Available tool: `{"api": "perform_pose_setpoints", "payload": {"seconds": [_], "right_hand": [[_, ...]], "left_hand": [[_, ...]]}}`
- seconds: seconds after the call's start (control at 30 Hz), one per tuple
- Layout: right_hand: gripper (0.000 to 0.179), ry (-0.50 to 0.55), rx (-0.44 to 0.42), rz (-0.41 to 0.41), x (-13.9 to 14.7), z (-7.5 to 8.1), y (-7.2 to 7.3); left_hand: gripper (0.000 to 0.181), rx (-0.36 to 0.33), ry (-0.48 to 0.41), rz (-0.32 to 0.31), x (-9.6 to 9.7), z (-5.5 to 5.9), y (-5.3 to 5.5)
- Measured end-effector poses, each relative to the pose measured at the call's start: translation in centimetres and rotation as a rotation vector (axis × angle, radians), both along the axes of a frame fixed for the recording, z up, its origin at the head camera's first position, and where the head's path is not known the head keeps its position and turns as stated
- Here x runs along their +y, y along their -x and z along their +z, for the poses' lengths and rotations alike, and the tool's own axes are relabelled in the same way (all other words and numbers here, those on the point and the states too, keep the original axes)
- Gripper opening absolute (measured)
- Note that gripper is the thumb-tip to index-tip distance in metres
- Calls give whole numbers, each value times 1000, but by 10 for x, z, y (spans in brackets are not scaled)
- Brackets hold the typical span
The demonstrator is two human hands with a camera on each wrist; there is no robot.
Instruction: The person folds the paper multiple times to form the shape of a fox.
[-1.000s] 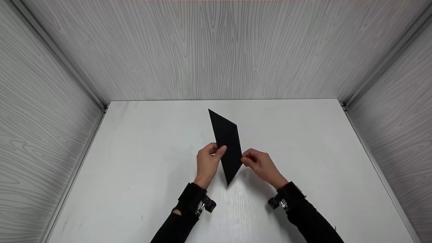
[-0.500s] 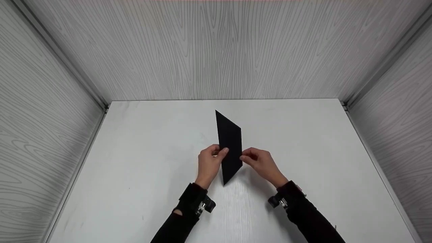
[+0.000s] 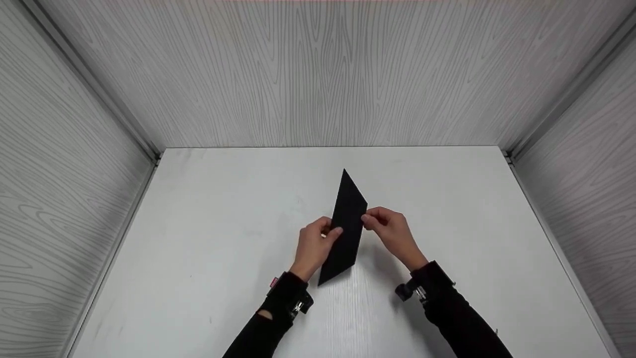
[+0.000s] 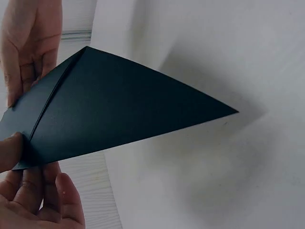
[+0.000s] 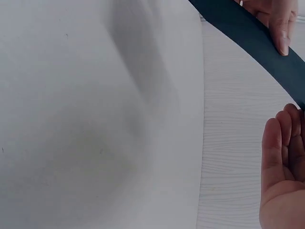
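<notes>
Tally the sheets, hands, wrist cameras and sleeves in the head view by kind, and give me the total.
Black sheet: 1
Left hand and right hand: 2
Wrist cameras: 2
Black sleeves: 2
Total: 7

A white bench [image 3: 208,219] spreads under and around the black sheet [image 3: 350,219]; soft shadows [image 3: 381,261] fall right of the sheet, small dark marks [image 3: 210,319] dot the surface left of it.

Booth-like workspace, wood-grain panels [image 3: 318,74] on three sides, white tabletop [image 3: 198,223], grey corner strips [image 3: 94,79]
</notes>
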State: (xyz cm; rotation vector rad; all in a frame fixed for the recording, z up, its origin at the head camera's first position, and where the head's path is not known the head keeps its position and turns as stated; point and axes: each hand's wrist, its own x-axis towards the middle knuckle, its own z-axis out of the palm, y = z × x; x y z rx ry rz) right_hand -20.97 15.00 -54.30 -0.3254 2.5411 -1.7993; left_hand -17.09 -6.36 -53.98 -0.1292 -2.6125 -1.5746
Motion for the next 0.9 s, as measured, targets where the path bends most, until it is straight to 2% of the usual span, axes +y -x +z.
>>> {"api": "perform_pose_setpoints", "payload": {"seconds": [0.17,0.3,0.63,0.73,0.9], "right_hand": [[14,15,12,-35,4,0,-1],[16,13,10,-46,7,-1,-2],[13,-92,-14,-42,19,-9,-10],[11,-133,-21,-44,21,-14,-13],[14,-227,-21,-21,20,-18,-16]], "left_hand": [[11,-26,43,-55,0,-2,-2],[10,-55,66,-72,-1,-3,-3],[15,-63,87,-21,1,-7,1],[17,-47,111,-12,1,-10,2],[23,19,155,-9,0,-17,5]]}}
